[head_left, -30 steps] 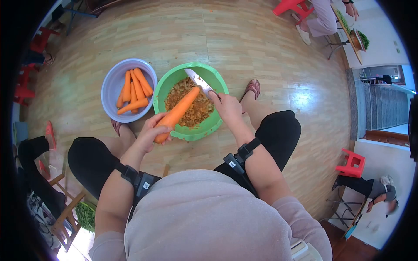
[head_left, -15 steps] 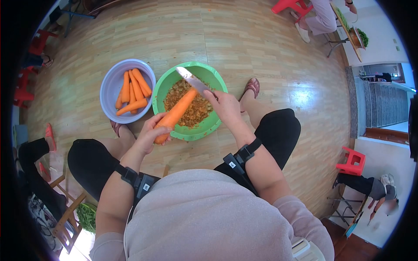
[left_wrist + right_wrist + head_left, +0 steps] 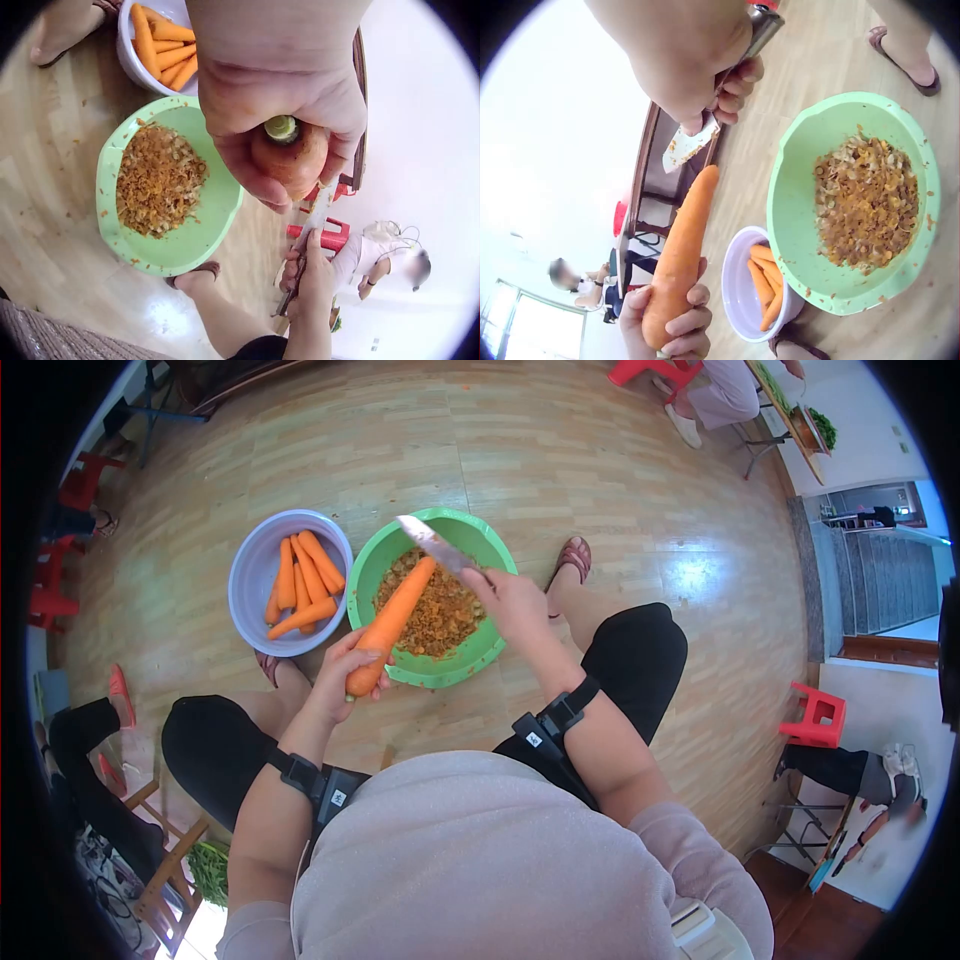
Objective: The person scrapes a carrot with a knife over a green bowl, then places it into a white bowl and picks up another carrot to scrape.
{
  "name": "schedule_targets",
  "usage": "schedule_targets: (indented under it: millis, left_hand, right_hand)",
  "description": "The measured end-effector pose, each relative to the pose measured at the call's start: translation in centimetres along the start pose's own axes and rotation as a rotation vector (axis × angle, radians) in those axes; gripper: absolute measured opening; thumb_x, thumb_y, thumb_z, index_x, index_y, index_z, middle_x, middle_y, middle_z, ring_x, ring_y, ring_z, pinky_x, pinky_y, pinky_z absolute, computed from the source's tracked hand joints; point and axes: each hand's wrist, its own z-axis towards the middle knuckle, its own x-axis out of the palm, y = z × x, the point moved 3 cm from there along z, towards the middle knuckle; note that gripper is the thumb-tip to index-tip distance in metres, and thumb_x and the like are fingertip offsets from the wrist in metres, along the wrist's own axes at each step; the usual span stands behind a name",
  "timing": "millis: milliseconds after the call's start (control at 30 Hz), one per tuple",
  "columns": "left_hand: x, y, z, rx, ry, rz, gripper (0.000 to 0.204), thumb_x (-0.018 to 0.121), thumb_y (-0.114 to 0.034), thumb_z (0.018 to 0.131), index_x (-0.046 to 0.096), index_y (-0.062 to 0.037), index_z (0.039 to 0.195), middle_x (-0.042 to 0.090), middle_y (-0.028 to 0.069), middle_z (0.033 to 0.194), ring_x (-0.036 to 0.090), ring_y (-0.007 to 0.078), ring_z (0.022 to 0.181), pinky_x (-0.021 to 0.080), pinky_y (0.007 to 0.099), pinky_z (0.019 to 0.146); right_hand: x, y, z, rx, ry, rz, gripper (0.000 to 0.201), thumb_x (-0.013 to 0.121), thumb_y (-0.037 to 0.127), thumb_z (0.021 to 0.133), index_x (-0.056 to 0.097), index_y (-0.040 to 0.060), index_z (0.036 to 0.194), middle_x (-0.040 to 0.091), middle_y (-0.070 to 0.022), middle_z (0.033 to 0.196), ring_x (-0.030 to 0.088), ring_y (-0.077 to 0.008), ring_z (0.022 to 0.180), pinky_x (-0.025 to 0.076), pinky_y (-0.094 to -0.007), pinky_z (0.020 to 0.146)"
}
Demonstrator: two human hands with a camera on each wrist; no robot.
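L hand gripped the thick stem end of the carrot, fingers curled round it, tip angled up toward 1 o'clock so it hung over the green bowl. That tilt likely let scrapings drop straight onto the heap of peelings in the bowl rather than on the wooden floor. R hand was closed round the handle of the knife, blade pointing to 11 o'clock and lying just past the carrot's tip, at the bowl's far rim; whether steel touched carrot I couldn't tell. Purple bowl sat touching the green one at its 9 o'clock, w/ several more carrots, probably kept near for easy reach. Bowls sat on the floor between the person's feet, w/ a sandal at 3 o'clock of the green bowl.
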Motion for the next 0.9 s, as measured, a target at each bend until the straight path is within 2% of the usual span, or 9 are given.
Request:
schedule_targets:
  millis: [67,200,267,367,400,467,533,667,900]
  left_hand:
    - [0.1,0.0,-0.1,-0.026,0.027,-0.023,0.048,0.054,-0.020,0.080,0.044,0.0003,0.121,0.056,0.0124,0.087,0.056,0.0155,0.059,0.042,0.0229,0.040]
    - [0.4,-0.1,-0.1,-0.043,0.063,-0.103,0.052,0.057,-0.017,0.080,0.042,0.0016,0.126,0.056,0.0130,0.087,0.057,0.0165,0.058,0.043,0.0246,0.041]
    - [0.1,0.4,0.1,-0.052,0.062,-0.113,0.049,0.054,-0.022,0.081,0.042,0.0015,0.122,0.054,0.0130,0.088,0.054,0.0157,0.058,0.041,0.0229,0.040]
    - [0.1,0.3,-0.1,-0.024,0.135,-0.181,0.051,0.054,-0.023,0.081,0.041,0.0016,0.124,0.054,0.0133,0.088,0.055,0.0160,0.059,0.042,0.0227,0.040]
    - [0.1,0.1,-0.1,-0.010,0.151,-0.199,0.054,0.055,-0.023,0.080,0.041,0.0025,0.126,0.054,0.0138,0.089,0.056,0.0173,0.059,0.044,0.0252,0.042]
    - [0.2,0.1,-0.2,0.002,0.118,-0.201,0.054,0.055,-0.023,0.080,0.041,0.0028,0.126,0.055,0.0137,0.089,0.056,0.0172,0.059,0.044,0.0253,0.042]
    - [0.1,0.3,-0.3,0.015,0.073,-0.219,0.054,0.055,-0.023,0.080,0.041,0.0031,0.125,0.055,0.0137,0.089,0.056,0.0172,0.059,0.045,0.0254,0.043]
    - [0.1,0.1,-0.3,-0.008,0.127,-0.187,0.053,0.054,-0.023,0.081,0.041,0.0033,0.125,0.055,0.0134,0.087,0.056,0.0173,0.059,0.046,0.0257,0.044]
    - [-0.2,0.5,-0.2,-0.030,0.166,-0.185,0.050,0.054,-0.024,0.081,0.043,0.0036,0.121,0.055,0.0144,0.088,0.057,0.0181,0.059,0.047,0.0265,0.044]
  right_hand:
    - [1.1,1.1,-0.6,-0.156,-0.022,0.173,0.046,0.047,0.049,0.090,0.067,0.0085,0.079,0.063,-0.0158,0.069,0.062,-0.0352,0.066,0.049,-0.0452,0.059]
    - [1.8,0.7,-0.4,-0.136,-0.009,0.129,0.046,0.047,0.049,0.090,0.067,0.0092,0.079,0.063,-0.0152,0.068,0.062,-0.0345,0.065,0.048,-0.0454,0.059]
    - [3.0,-0.8,0.3,-0.058,-0.025,0.027,0.046,0.047,0.049,0.090,0.067,0.0089,0.081,0.063,-0.0147,0.069,0.062,-0.0342,0.065,0.048,-0.0451,0.059]
    - [2.1,-2.4,0.9,-0.005,-0.017,0.025,0.047,0.047,0.049,0.090,0.067,0.0080,0.081,0.063,-0.0158,0.070,0.062,-0.0342,0.067,0.048,-0.0447,0.059]
    - [1.7,-2.2,1.0,-0.008,-0.027,0.028,0.047,0.047,0.049,0.090,0.067,0.0080,0.081,0.063,-0.0158,0.070,0.062,-0.0342,0.067,0.048,-0.0447,0.059]
    - [1.1,-1.9,0.8,0.055,-0.003,0.127,0.047,0.049,0.049,0.090,0.067,0.0065,0.084,0.062,-0.0178,0.070,0.061,-0.0365,0.068,0.047,-0.0432,0.059]
    - [0.8,-0.8,0.4,-0.005,-0.007,0.147,0.048,0.047,0.050,0.090,0.067,0.0069,0.082,0.062,-0.0180,0.070,0.061,-0.0360,0.068,0.047,-0.0439,0.059]
    - [1.2,0.4,-0.1,-0.099,0.015,0.240,0.050,0.045,0.051,0.091,0.066,0.0068,0.081,0.062,-0.0188,0.070,0.062,-0.0363,0.068,0.048,-0.0449,0.059]
    - [1.5,-1.6,0.5,0.029,0.000,0.133,0.047,0.046,0.049,0.091,0.066,0.0067,0.082,0.062,-0.0189,0.070,0.061,-0.0365,0.067,0.047,-0.0458,0.058]
